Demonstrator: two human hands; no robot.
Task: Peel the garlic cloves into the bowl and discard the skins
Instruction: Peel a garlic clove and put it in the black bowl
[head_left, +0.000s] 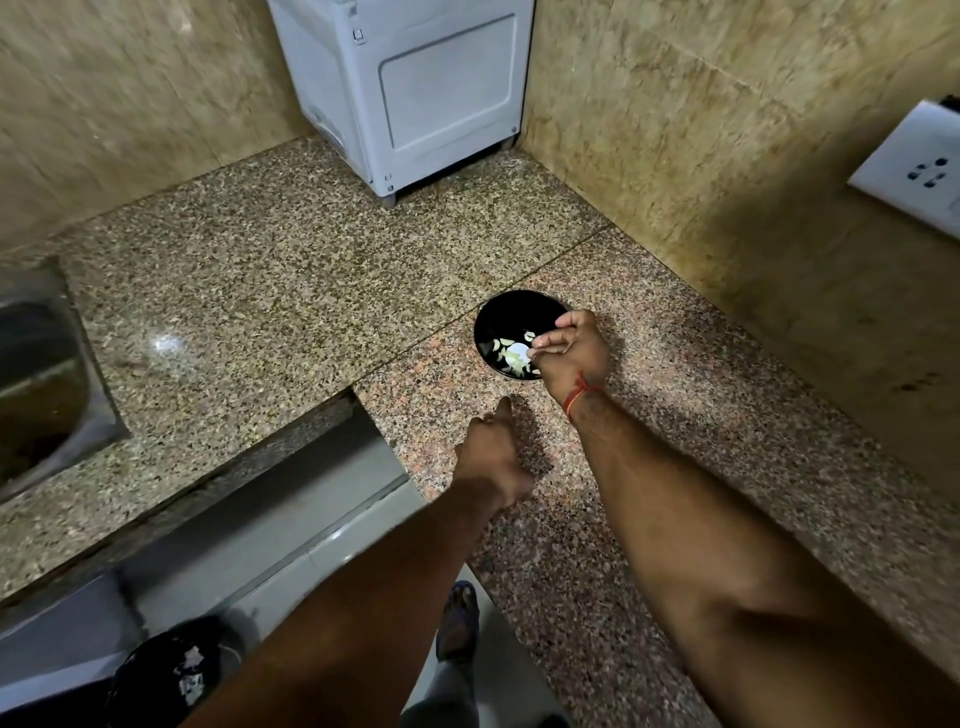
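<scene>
Black and shallow, the bowl (519, 312) sits on the speckled granite counter (291, 291), with a small heap of pale peeled garlic cloves (511, 358) gathered at its near side. The right hand (571, 353) hangs over the bowl's near rim, fingers curled with the tips drawn together above the cloves; whether its grip closes on a clove or a scrap of skin I cannot tell, as anything held is too small to make out. A red thread (582, 392) circles that wrist. The left hand (493, 457) rests on the counter just short of the bowl, its fingers folded under and hidden, so its grip cannot be judged either.

Further out, a white appliance (410, 88) stands in the corner, a steel sink (47, 374) lies at the far left, and a dark bin (166, 670) with pale scraps in it, probably skins, waits on the floor below.

The risk, as I judge it, is skin dropping among the peeled cloves, or the knuckles nudging the light bowl's rim and sliding it across the smooth stone.
</scene>
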